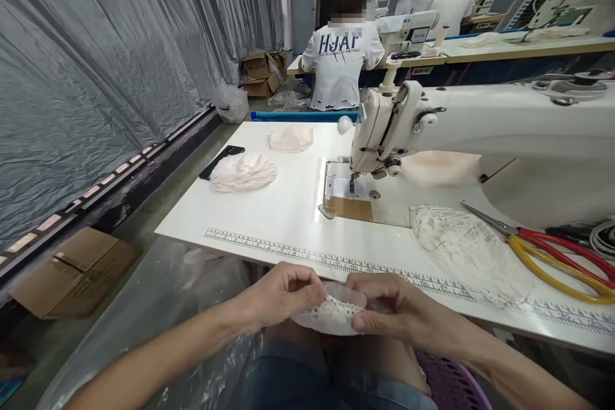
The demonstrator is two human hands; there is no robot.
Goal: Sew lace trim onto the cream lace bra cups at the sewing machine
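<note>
Between my two hands, just off the table's front edge and above my lap, is a small white lace fabric piece (pixel 331 315) with a holed trim and a sheer upper part. My left hand (pixel 293 295) pinches its left side between thumb and fingers. On the other side, my right hand (pixel 384 304) is closed on the right end, thumb on the lace. A white sewing machine (pixel 384 134) stands beyond my hands to the right, its presser foot (pixel 353 186) over the metal plate. Nothing lies under the foot that I can make out.
A stack of lace pieces (pixel 243 173) lies beside a black phone (pixel 221 161); another pale piece (pixel 291 139) is farther back. At right are lace (pixel 466 250) and scissors (pixel 557 256) with red and yellow handles. A printed ruler (pixel 288 250) runs along the front edge. Co-workers sit ahead.
</note>
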